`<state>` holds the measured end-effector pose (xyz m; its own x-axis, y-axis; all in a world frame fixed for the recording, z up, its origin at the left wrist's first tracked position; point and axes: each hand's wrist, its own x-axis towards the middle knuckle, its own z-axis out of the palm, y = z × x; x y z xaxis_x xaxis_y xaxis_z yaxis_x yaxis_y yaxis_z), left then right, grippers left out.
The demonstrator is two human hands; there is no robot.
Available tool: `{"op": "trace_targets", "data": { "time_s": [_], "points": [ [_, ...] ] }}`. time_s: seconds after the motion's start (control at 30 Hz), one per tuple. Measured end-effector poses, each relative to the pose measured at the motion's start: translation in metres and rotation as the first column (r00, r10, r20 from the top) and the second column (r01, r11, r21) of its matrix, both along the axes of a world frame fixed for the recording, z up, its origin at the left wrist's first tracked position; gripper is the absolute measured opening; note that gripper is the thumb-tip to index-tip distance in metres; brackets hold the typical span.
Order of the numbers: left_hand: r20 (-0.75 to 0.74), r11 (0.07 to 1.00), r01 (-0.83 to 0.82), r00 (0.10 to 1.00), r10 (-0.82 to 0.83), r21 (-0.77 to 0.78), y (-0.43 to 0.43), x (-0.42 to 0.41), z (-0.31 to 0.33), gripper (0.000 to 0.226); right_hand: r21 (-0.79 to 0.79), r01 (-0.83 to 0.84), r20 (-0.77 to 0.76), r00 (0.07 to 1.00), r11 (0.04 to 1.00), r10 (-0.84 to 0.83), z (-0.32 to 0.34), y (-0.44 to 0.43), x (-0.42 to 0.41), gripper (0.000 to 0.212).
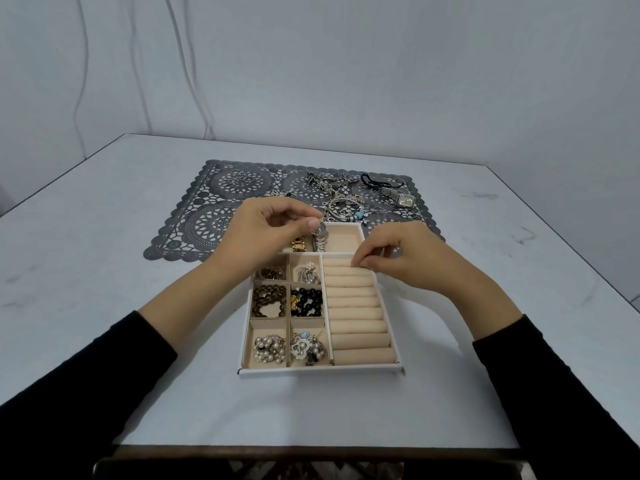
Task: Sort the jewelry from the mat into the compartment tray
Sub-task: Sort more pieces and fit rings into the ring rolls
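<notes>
L hand pinch on silver watch over tray (R hand curled, hold unclear)

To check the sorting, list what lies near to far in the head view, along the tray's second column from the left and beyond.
Heart charms → black beads → silver brooch → silver watch, pinched by the left hand.

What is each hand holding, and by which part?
The left hand pinches the silver metal-band wristwatch by its round case. The right hand curls over the beige ring rolls; whether it holds anything cannot be told.
</notes>
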<state>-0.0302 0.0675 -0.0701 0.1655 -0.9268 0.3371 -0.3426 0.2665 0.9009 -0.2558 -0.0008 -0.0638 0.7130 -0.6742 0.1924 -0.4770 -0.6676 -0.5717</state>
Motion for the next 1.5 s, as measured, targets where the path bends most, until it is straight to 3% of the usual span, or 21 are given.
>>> {"op": "trace_targets", "data": {
  "time_s": [0.63,0.7,0.83,0.97,1.07,1.2,1.33,1.5],
  "points": [
    [0.045,1.0,0.007,0.999,-0.006,-0.004,-0.002,0.001,-0.004,0.015,-0.048,0.01,-0.096,0.995,0.999,-0.015,0.0,-0.003,0.007,0.011],
    [0.06,1.0,0.01,0.998,-0.01,-0.001,-0.002,0.001,-0.005,0.015,-0.001,0.018,-0.043,0.999,1.0,-0.018,-0.001,-0.003,0.004,0.01],
    [0.08,0.999,0.044,0.996,-0.044,0.009,-0.002,-0.002,-0.007,0.013,0.251,0.059,0.226,0.967,0.966,-0.118,-0.002,-0.004,-0.006,0.012],
    [0.104,0.997,0.074,0.992,-0.076,0.019,-0.001,-0.005,-0.01,0.014,0.118,0.325,0.323,0.881,0.938,-0.346,-0.023,-0.016,-0.011,0.022],
    [0.109,0.994,0.1,0.989,-0.103,0.032,-0.002,-0.007,-0.011,0.014,0.014,0.465,0.236,0.859,0.885,-0.455,-0.04,-0.02,-0.017,0.034],
    [0.238,0.993,0.117,0.965,-0.114,0.0,-0.002,-0.007,-0.012,0.012,-0.139,0.399,0.053,0.917,0.906,-0.396,-0.046,-0.017,-0.019,0.039],
    [0.35,0.992,0.12,0.931,-0.098,-0.041,-0.003,-0.009,-0.011,0.012,-0.143,0.351,-0.076,0.928,0.926,-0.364,-0.05,-0.016,-0.018,0.043],
    [0.484,0.981,0.176,0.868,-0.114,-0.085,-0.007,-0.009,-0.015,0.011,-0.133,0.354,-0.092,0.926,0.926,-0.367,-0.049,-0.016,-0.018,0.044]
  ]
}}
